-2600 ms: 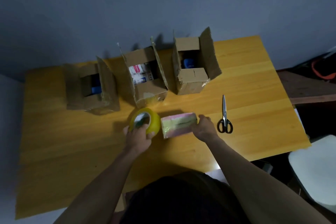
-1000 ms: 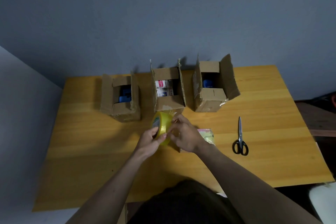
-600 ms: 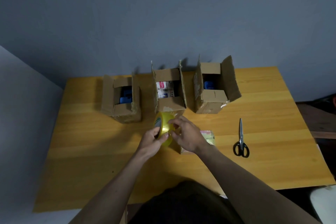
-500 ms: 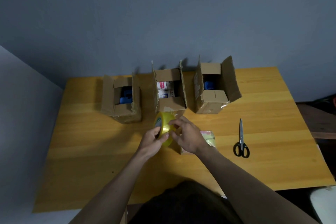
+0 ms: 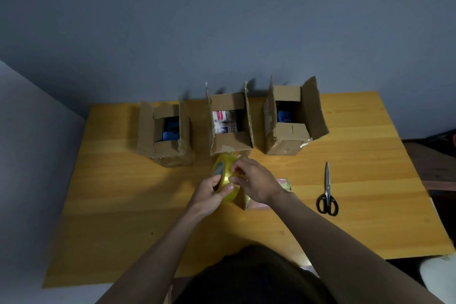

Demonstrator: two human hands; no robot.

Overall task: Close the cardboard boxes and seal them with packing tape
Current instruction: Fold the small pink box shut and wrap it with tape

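Three cardboard boxes stand in a row at the back of the wooden table (image 5: 123,205), flaps up: the left box (image 5: 164,134) with blue items inside, the middle box (image 5: 229,128) with white packets, the right box (image 5: 291,122) with a blue item. In front of the middle box I hold a yellow roll of packing tape (image 5: 223,168) above the table. My left hand (image 5: 209,192) grips the roll from below. My right hand (image 5: 254,180) pinches at the roll's outer surface with thumb and fingertips.
Black-handled scissors (image 5: 327,192) lie on the table to the right, blades pointing away. A pink and yellow packet (image 5: 283,185) lies under my right wrist. A grey wall stands behind the table, and a white seat (image 5: 441,276) shows at the lower right.
My left hand lifted the tape roll off the table. My right hand left the pink and yellow packet and came onto the roll, where its fingers keep working at the surface.
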